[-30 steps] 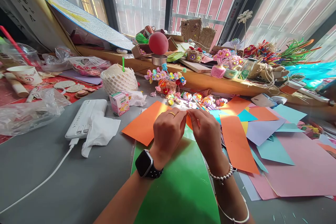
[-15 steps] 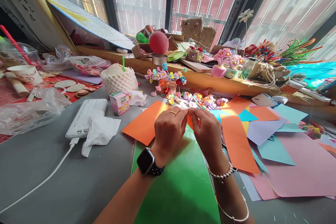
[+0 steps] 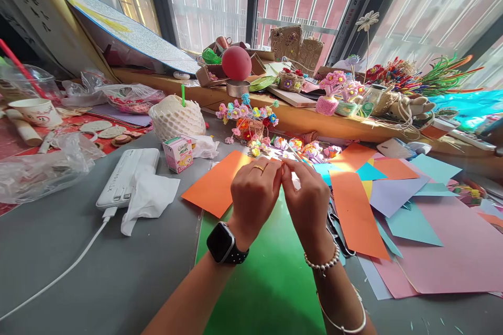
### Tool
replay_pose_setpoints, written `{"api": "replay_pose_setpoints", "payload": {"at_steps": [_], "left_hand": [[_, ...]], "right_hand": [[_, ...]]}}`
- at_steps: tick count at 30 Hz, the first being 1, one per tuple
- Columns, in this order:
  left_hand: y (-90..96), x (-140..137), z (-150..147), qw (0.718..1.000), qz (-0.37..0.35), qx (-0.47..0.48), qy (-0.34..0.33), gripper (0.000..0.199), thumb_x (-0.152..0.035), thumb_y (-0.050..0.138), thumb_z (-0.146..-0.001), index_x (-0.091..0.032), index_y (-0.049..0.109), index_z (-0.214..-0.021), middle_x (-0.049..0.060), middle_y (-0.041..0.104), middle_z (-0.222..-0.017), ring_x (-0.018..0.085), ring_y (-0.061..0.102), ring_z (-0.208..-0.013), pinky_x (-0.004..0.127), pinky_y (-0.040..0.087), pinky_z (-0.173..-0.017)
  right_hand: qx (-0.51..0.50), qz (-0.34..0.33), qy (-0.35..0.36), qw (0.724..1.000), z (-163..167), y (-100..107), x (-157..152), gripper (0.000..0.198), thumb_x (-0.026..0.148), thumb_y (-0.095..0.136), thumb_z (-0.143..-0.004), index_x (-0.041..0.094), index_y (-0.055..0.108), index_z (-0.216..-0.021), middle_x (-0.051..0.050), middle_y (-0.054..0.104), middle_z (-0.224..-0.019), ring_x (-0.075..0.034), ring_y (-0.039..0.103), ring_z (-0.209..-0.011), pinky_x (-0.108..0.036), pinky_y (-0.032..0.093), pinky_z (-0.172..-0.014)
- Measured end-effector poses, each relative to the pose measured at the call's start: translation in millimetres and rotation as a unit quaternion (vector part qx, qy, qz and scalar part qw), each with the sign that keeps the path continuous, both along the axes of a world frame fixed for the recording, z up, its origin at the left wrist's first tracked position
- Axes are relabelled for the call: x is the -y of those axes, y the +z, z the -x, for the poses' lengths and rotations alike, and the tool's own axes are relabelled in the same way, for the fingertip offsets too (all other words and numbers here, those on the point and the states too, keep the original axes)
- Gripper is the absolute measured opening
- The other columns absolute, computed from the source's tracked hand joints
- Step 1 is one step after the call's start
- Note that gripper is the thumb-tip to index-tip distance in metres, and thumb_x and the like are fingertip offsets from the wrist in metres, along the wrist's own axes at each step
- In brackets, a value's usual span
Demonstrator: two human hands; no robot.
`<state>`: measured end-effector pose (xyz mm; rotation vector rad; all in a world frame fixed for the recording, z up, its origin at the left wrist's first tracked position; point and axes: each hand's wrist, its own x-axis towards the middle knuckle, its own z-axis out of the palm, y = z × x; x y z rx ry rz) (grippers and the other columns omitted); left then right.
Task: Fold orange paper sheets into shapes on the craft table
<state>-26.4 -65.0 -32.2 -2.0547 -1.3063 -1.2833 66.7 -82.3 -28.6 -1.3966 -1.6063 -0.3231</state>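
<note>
Over the green mat (image 3: 259, 282), my left hand (image 3: 253, 193) and my right hand (image 3: 307, 196) meet fingertip to fingertip. Both are closed in a pinch on a small piece of orange paper (image 3: 282, 166), almost wholly covered by the fingers. Left of my left hand lies an orange sheet (image 3: 214, 183), partly on the mat. An orange paper strip (image 3: 359, 214) lies to the right of my right hand. Beside my right wrist a dark looped object (image 3: 340, 233), seemingly scissors handles, is partly covered.
Pink paper (image 3: 456, 261) and blue sheets are spread at right. A white power bank (image 3: 128, 175) with cable, tissue (image 3: 151, 204), small pink box (image 3: 178, 155) and net-wrapped coconut (image 3: 176, 120) stand left. Behind my hands are paper flowers (image 3: 251, 120) and wrapped lollipops (image 3: 310, 147).
The orange piece that showed between my hands is now nearly hidden by my fingers. My right wrist has shifted slightly left, uncovering more of the dark looped object.
</note>
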Motion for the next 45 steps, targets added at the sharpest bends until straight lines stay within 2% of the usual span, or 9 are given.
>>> {"api": "replay_pose_setpoints", "payload": {"at_steps": [7,18,45], "left_hand": [[-1.1,0.4,-1.3,0.999,-0.038,0.003,0.005,0.012,-0.022,0.050,-0.078,-0.016,0.059,-0.073,0.002,0.063,-0.066,0.016,0.055,-0.060,0.026,0.035,-0.055],[-1.6,0.9,0.4,0.999,-0.042,-0.005,-0.007,0.012,-0.019,0.049,-0.080,-0.017,0.059,-0.073,0.001,0.063,-0.067,0.015,0.054,-0.059,0.025,0.033,-0.055],[-0.8,2.1,1.5,0.998,-0.068,0.008,-0.014,0.009,-0.018,0.052,-0.078,-0.016,0.060,-0.074,0.001,0.064,-0.067,0.015,0.055,-0.059,0.025,0.036,-0.056]], "right_hand": [[0.039,-0.020,-0.025,0.999,-1.8,1.0,1.4,0.022,0.018,0.042,-0.082,0.015,0.064,-0.085,-0.006,0.067,-0.077,-0.017,0.059,-0.070,-0.028,0.043,-0.066],[0.059,-0.022,-0.032,0.998,-3.6,3.0,2.4,0.019,0.015,0.046,-0.080,0.016,0.064,-0.082,-0.004,0.067,-0.075,-0.016,0.058,-0.067,-0.026,0.041,-0.063],[0.027,-0.020,-0.003,0.999,-3.2,2.2,2.4,0.019,0.015,0.045,-0.081,0.017,0.063,-0.082,-0.003,0.066,-0.076,-0.015,0.057,-0.070,-0.026,0.042,-0.065]]}}
